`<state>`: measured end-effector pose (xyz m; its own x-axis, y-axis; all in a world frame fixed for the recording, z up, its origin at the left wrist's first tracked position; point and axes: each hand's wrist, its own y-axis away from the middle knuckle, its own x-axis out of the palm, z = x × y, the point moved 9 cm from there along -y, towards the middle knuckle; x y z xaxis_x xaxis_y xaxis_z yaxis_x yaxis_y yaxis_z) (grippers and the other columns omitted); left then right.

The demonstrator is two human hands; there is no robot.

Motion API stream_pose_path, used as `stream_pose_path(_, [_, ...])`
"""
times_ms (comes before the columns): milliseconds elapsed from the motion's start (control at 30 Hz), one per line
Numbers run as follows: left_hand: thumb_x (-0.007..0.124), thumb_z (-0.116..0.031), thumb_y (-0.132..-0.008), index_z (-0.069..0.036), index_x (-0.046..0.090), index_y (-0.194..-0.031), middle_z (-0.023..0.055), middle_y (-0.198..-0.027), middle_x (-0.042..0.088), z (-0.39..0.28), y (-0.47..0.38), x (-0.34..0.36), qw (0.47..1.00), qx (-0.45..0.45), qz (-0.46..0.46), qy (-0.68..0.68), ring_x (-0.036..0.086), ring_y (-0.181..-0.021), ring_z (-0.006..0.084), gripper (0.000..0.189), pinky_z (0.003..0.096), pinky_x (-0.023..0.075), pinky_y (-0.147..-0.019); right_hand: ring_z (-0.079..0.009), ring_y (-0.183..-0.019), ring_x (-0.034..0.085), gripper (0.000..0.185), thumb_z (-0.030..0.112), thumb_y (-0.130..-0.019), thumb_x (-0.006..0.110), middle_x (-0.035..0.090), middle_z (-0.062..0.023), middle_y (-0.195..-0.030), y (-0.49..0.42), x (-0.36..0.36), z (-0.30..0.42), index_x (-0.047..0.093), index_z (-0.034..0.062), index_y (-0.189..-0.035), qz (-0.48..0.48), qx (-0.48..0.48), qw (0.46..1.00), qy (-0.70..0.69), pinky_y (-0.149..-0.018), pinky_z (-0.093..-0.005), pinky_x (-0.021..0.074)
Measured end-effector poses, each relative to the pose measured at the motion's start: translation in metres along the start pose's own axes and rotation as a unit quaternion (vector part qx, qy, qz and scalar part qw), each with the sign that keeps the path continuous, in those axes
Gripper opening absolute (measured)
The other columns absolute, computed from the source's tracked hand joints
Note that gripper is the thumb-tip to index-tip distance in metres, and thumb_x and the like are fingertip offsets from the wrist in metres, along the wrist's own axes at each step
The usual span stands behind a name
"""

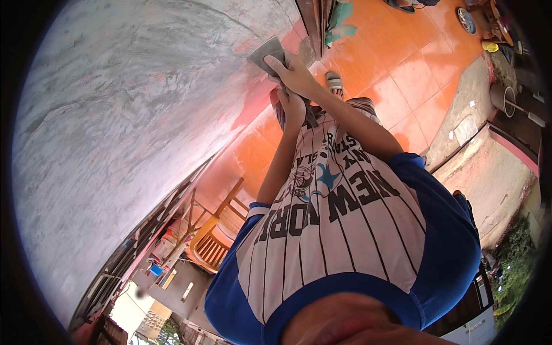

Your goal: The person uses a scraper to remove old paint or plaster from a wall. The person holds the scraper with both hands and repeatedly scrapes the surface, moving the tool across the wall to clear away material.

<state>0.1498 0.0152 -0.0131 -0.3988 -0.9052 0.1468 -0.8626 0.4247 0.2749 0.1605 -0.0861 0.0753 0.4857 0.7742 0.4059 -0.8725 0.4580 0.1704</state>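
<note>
My right hand point(295, 77) grips a flat grey sheet or blade point(268, 55), perhaps a putty scraper. The thumb lies on its face, and its wide edge points to the upper left, over the grey, streaked wall point(129, 86). Whether it touches the wall cannot be told. Close below, my left hand point(293, 108) is raised with its fingers bent by the right hand. Its palm side is partly hidden, and whether it holds the dark thing beside it is unclear. Pink paint point(254, 103) shows along the lower wall.
Orange floor tiles point(388, 56) lie around my sandalled foot point(334, 82). A wooden chair point(211, 241) stands at lower left, near a window frame point(125, 254). A dark door frame point(316, 26) borders the wall. At right are a bucket point(502, 99) and a round tray point(466, 21).
</note>
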Motion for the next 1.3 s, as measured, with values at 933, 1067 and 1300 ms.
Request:
stream_pose_path(933, [0.045, -0.033, -0.107, 0.002, 0.044, -0.122, 0.0065, -0.091, 0.057, -0.011, -0.007, -0.009, 0.996, 0.092, 0.014, 0.005, 0.058, -0.07, 0.0125, 0.038, 0.0269, 0.0497, -0.06, -0.0107, -0.078, 0.056, 0.041, 0.034, -0.1, 0.058, 0.063, -0.0057, -0.09, 0.004, 0.017, 0.026, 0.061, -0.0053, -0.111, 0.019, -0.011, 1.0, 0.015, -0.069, -0.0264, 0.0502])
stream_pose_path(1067, [0.044, -0.032, -0.107, 0.003, 0.044, -0.123, 0.0083, -0.105, 0.055, -0.045, 0.011, 0.006, 0.999, -0.003, -0.054, 0.004, 0.057, -0.081, 0.0131, 0.038, 0.0277, 0.0488, -0.073, -0.0105, -0.077, 0.056, 0.041, 0.035, -0.1, 0.058, 0.062, -0.0053, -0.088, -0.003, 0.017, 0.035, 0.061, -0.0048, -0.11, 0.04, -0.022, 0.996, 0.074, -0.069, -0.0263, 0.0504])
stream_pose_path(1300, [0.042, -0.028, -0.108, 0.004, 0.04, -0.136, 0.0097, -0.122, 0.05, 0.029, 0.004, -0.012, 0.997, -0.023, -0.005, 0.07, 0.051, -0.11, 0.0151, 0.043, 0.0277, 0.0437, -0.091, -0.0097, -0.073, 0.055, 0.043, 0.037, -0.1, 0.059, 0.06, -0.005, -0.083, 0.002, 0.008, -0.002, 0.061, -0.0063, -0.104, 0.042, 0.034, 0.997, 0.052, -0.063, -0.0261, 0.049])
